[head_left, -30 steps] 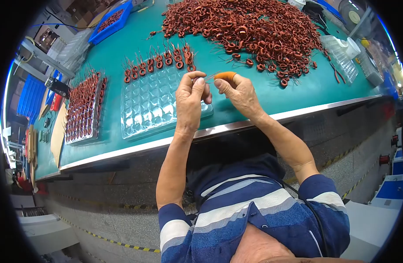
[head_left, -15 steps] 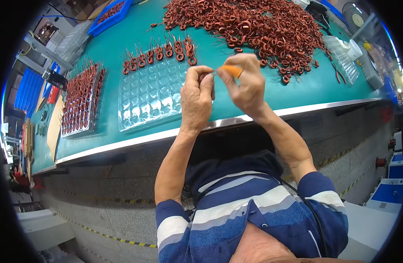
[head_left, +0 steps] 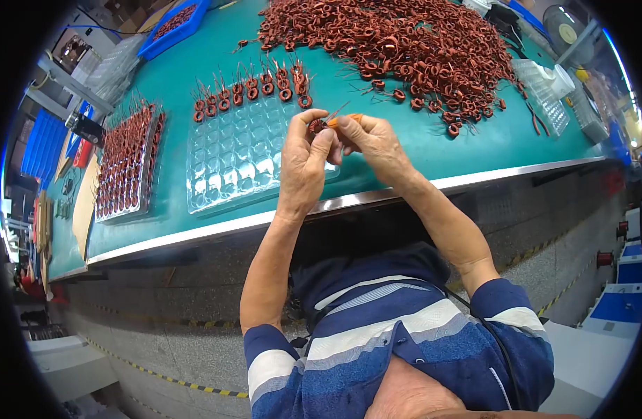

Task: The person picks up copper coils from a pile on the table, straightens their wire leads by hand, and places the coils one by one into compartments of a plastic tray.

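My left hand (head_left: 303, 160) pinches a ring coil (head_left: 317, 126) wound with reddish-brown wire, its thin wire ends pointing up to the right. My right hand (head_left: 382, 149) grips a tool with an orange handle (head_left: 352, 119) right beside that coil; fingers hide the tool's working end. Both hands are over the front of the green table. To their left lies a clear plastic tray (head_left: 227, 164) with round pockets. Its far rows hold several similar coils (head_left: 252, 91), wire ends upward.
A large heap of coils (head_left: 405, 49) covers the back of the green table (head_left: 171, 171). Filled trays (head_left: 129, 167) are at the left, a blue bin (head_left: 169, 35) at the back left. Pliers (head_left: 537, 120) and more clear trays (head_left: 548, 91) lie at the right.
My right hand has moved left and a little down, bringing the orange handle against the coil. The wire ends now show above my left hand, which has shifted slightly left.
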Action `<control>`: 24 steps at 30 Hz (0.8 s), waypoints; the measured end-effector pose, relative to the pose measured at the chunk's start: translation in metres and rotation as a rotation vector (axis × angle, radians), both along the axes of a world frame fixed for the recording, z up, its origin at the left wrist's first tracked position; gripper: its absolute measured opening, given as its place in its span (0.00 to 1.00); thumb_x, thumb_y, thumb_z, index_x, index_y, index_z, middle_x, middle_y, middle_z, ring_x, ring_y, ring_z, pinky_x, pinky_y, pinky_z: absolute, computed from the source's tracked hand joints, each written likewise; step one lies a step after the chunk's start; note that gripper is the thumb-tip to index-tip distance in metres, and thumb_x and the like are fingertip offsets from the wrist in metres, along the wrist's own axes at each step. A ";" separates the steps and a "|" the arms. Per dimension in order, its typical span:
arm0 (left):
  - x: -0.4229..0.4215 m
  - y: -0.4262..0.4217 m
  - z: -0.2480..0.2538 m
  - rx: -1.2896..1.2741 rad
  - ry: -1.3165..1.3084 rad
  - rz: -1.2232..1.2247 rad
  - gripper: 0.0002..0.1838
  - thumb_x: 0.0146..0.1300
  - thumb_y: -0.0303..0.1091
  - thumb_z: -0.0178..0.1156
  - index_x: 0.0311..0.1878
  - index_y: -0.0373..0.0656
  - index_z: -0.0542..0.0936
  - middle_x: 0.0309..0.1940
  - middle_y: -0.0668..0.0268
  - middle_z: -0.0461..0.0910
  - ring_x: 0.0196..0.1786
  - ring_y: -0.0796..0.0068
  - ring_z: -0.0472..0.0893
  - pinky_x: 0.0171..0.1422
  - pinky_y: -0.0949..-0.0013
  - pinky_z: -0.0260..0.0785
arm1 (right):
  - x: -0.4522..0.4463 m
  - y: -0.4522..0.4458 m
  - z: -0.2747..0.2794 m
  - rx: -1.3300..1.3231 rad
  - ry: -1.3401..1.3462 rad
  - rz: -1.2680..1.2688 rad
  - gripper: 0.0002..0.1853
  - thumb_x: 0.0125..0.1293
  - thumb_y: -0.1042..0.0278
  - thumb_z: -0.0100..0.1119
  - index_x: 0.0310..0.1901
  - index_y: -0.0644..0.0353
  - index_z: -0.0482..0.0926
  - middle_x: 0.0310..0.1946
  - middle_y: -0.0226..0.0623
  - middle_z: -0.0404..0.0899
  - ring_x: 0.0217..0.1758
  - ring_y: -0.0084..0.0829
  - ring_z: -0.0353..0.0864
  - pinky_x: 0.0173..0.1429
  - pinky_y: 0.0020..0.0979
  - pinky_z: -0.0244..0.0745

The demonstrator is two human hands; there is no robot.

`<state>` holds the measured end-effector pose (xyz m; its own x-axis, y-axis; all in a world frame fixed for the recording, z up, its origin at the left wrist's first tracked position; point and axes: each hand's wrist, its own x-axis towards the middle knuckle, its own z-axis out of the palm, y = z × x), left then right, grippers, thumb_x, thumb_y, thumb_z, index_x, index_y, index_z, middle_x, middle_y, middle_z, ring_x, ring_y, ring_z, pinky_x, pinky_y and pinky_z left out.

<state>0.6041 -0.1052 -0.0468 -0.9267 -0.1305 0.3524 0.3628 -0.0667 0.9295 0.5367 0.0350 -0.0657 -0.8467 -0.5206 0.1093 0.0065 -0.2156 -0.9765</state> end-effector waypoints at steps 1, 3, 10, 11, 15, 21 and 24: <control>-0.001 0.001 0.000 -0.079 -0.015 0.042 0.12 0.74 0.30 0.51 0.56 0.35 0.70 0.28 0.69 0.73 0.29 0.81 0.73 0.34 0.75 0.68 | 0.002 -0.004 0.000 0.007 0.113 -0.092 0.18 0.72 0.55 0.58 0.39 0.67 0.83 0.28 0.28 0.81 0.31 0.19 0.78 0.35 0.24 0.73; 0.000 0.001 -0.001 -0.239 -0.049 0.136 0.11 0.73 0.29 0.52 0.55 0.37 0.71 0.27 0.67 0.76 0.27 0.81 0.75 0.31 0.73 0.68 | 0.009 -0.004 0.008 0.191 0.495 -0.320 0.18 0.72 0.57 0.58 0.36 0.67 0.84 0.27 0.29 0.82 0.28 0.19 0.77 0.33 0.25 0.73; 0.002 -0.004 -0.012 -0.161 -0.028 0.119 0.11 0.71 0.27 0.54 0.54 0.36 0.72 0.23 0.66 0.76 0.24 0.79 0.75 0.29 0.73 0.67 | 0.002 0.001 0.017 0.066 0.109 -0.210 0.15 0.69 0.62 0.60 0.37 0.69 0.83 0.25 0.33 0.82 0.26 0.19 0.76 0.30 0.23 0.72; 0.001 -0.008 -0.018 -0.100 -0.067 0.045 0.11 0.73 0.32 0.53 0.51 0.34 0.73 0.22 0.66 0.75 0.22 0.78 0.75 0.28 0.74 0.66 | 0.003 0.001 0.016 0.135 0.165 -0.231 0.15 0.69 0.61 0.60 0.39 0.69 0.83 0.26 0.33 0.82 0.26 0.18 0.76 0.31 0.23 0.72; 0.008 -0.022 -0.015 0.022 -0.311 -0.122 0.18 0.77 0.43 0.46 0.47 0.34 0.73 0.22 0.67 0.73 0.21 0.78 0.74 0.27 0.74 0.66 | 0.009 0.001 0.007 0.155 0.078 -0.168 0.17 0.68 0.60 0.63 0.47 0.68 0.79 0.26 0.31 0.79 0.27 0.17 0.75 0.31 0.21 0.72; 0.010 -0.019 -0.007 -0.199 -0.165 -0.072 0.13 0.75 0.36 0.50 0.53 0.36 0.74 0.26 0.69 0.74 0.27 0.82 0.74 0.30 0.78 0.65 | 0.006 0.007 0.013 -0.011 -0.267 -0.007 0.13 0.67 0.59 0.65 0.38 0.62 0.79 0.22 0.26 0.75 0.21 0.15 0.70 0.25 0.17 0.66; 0.010 -0.024 -0.007 -0.194 -0.100 -0.171 0.12 0.74 0.30 0.51 0.56 0.36 0.72 0.24 0.68 0.73 0.23 0.82 0.72 0.27 0.78 0.63 | 0.006 0.014 0.016 -0.079 -0.247 0.034 0.14 0.66 0.58 0.66 0.41 0.63 0.79 0.24 0.27 0.76 0.22 0.17 0.72 0.26 0.18 0.66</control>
